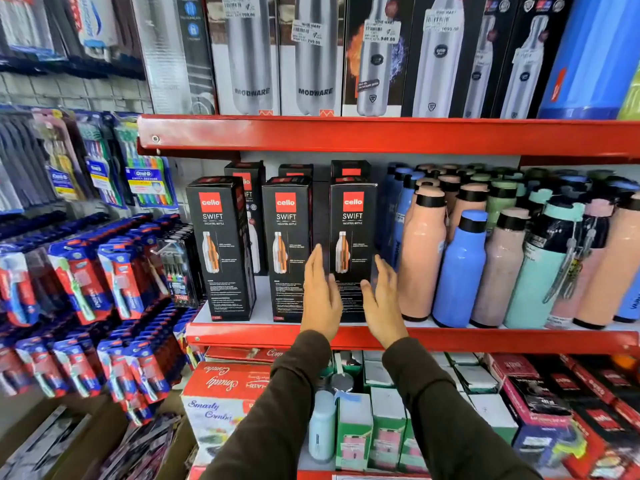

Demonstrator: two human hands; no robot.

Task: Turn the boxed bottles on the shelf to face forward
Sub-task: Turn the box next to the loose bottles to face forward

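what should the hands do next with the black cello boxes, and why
Probably close both hands on the right front box and square it up. The left hand and right hand flank it, open. The left front box looks angled, showing a side panel, so it likely comes after.

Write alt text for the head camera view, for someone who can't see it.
Two open hands, left hand and right hand, flank the rightmost black Cello Swift box on a red shelf. Two matching boxes stand to its left, and loose coloured bottles to its right.
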